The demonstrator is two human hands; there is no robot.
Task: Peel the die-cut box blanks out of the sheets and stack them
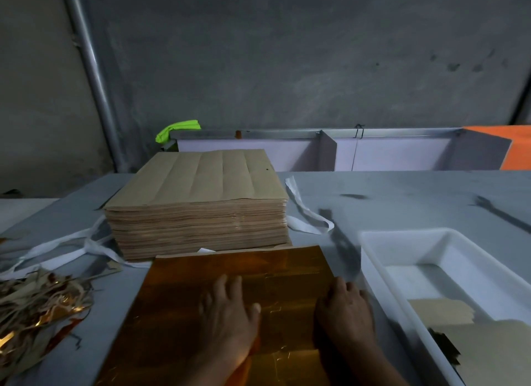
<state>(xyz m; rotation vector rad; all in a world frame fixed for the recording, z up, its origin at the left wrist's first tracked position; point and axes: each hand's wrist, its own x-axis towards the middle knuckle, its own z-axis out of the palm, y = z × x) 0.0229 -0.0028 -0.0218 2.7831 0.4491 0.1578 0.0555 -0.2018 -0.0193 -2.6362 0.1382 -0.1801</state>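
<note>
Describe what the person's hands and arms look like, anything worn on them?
Both are bare: the left hand and right hand wear no gloves, and no rings, watch or bands are visible. The forearms show no sleeves as far as the frame reaches. The light is dim, so finer details are hard to tell.

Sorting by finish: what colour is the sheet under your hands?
Shiny copper-gold foil, facing up on the sheet; seen in the head view, the only one.
</note>
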